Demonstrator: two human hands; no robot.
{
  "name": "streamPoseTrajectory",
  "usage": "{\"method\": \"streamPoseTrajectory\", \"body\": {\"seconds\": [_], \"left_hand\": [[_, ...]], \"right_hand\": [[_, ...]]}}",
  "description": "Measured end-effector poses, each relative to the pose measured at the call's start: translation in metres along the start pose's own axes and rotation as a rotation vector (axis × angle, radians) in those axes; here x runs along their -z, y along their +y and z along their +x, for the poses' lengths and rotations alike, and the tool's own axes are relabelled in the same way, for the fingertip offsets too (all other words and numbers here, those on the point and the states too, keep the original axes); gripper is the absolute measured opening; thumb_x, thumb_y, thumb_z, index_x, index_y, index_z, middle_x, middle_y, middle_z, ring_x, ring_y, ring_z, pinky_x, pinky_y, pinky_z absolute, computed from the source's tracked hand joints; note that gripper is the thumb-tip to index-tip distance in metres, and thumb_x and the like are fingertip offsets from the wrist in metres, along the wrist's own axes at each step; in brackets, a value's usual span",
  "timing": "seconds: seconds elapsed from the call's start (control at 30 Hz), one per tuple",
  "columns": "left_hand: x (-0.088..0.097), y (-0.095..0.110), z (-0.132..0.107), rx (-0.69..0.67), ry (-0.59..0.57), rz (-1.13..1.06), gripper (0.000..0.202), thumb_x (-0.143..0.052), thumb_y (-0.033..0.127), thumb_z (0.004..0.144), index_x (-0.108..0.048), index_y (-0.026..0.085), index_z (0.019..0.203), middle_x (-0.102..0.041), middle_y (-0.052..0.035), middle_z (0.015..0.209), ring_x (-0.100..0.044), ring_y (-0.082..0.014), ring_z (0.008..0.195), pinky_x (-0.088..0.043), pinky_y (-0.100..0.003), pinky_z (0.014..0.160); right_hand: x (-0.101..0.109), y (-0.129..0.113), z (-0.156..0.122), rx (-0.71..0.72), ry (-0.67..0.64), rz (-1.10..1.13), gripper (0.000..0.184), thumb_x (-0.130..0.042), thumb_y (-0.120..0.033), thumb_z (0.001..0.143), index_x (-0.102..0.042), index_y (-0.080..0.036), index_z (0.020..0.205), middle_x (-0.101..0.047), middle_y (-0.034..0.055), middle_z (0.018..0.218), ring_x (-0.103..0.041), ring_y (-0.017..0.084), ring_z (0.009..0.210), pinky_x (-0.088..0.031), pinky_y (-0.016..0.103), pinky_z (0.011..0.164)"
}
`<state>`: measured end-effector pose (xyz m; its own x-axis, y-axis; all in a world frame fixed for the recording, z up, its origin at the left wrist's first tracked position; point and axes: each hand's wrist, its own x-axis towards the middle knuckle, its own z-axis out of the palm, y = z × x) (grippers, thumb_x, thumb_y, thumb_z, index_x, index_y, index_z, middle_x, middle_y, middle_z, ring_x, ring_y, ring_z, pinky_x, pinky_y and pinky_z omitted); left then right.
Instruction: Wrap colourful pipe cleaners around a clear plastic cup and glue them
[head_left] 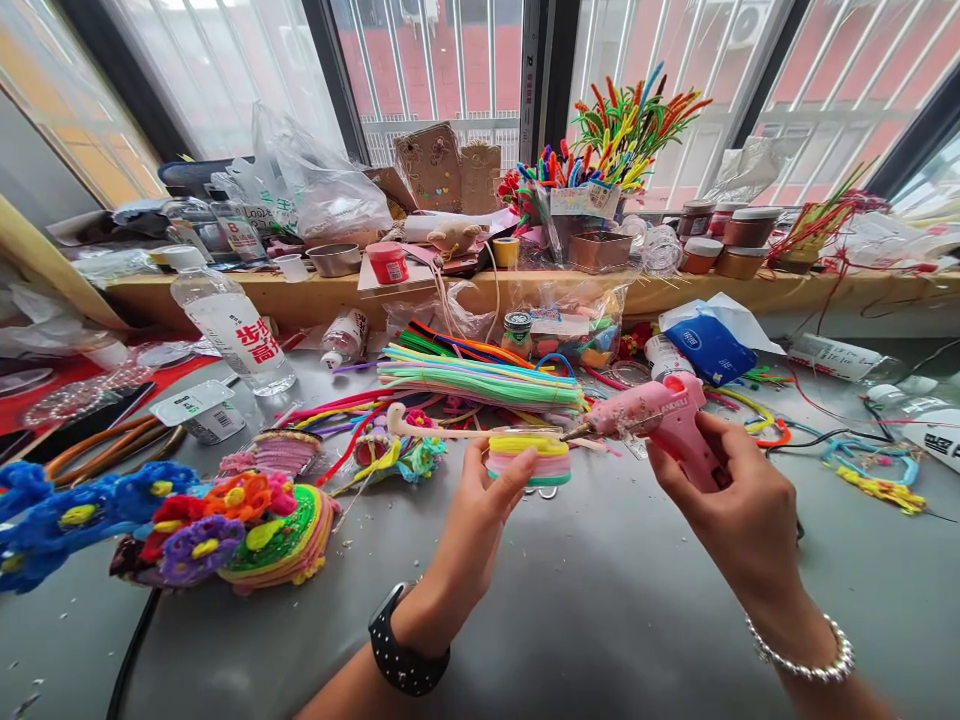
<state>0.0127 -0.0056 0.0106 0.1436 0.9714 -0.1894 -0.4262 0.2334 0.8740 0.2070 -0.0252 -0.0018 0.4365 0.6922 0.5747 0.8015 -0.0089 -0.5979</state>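
My left hand (486, 500) is closed around a small coiled pipe-cleaner piece (531, 462) with yellow, pink and mint bands. From its top a pale pipe cleaner (435, 431) sticks out to the left, ending in a curl. In my right hand (739, 500) is a pink hot glue gun (675, 418), gripped by its handle. The gun's nozzle points left and meets or nearly meets the piece's top right edge; contact cannot be made out. Behind both lies a bundle of pastel pipe cleaners (480, 385).
Left on the grey table stand pipe-cleaner flowers (202, 545) on a striped base and a clear bottle (232, 330). A blue tissue pack (709, 340) lies behind the glue gun. Jars (750, 228) and a container of upright pipe cleaners (577, 215) line the wooden sill.
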Motion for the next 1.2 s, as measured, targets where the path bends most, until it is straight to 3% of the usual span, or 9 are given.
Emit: {"method": "streamPoseTrajectory", "body": {"seconds": [0.47,0.7,1.2], "left_hand": [[-0.0023,0.0021,-0.0017,-0.006,0.011,-0.013,0.041,-0.072,0.033,0.065,-0.052,0.020,0.098,-0.064,-0.0092,0.108,-0.055,-0.0278,0.110,-0.039,-0.043,0.094],[-0.0014,0.0015,-0.0021,-0.002,-0.010,0.002,0.041,-0.069,0.034,0.070,-0.049,0.020,0.103,-0.061,-0.0106,0.117,-0.054,-0.0275,0.112,-0.038,-0.043,0.096],[-0.0004,0.0002,-0.0005,0.004,0.004,0.009,0.039,-0.069,0.035,0.070,-0.047,0.022,0.100,-0.062,-0.0089,0.114,-0.055,-0.0277,0.111,-0.036,-0.044,0.096]], "right_hand": [[-0.0036,0.0013,-0.0002,0.081,0.006,-0.049,0.053,-0.055,-0.058,0.070,-0.061,-0.014,0.098,-0.066,0.0082,0.075,-0.058,0.018,0.058,-0.048,0.030,0.056],[-0.0028,0.0012,-0.0014,0.103,0.006,-0.061,0.051,-0.056,-0.055,0.070,-0.061,-0.013,0.098,-0.067,0.0095,0.078,-0.059,0.019,0.059,-0.049,0.030,0.057],[-0.0004,-0.0018,-0.0017,0.165,0.105,-0.115,0.052,-0.055,-0.055,0.071,-0.061,-0.011,0.099,-0.068,0.0105,0.078,-0.059,0.019,0.057,-0.049,0.031,0.057]]}}
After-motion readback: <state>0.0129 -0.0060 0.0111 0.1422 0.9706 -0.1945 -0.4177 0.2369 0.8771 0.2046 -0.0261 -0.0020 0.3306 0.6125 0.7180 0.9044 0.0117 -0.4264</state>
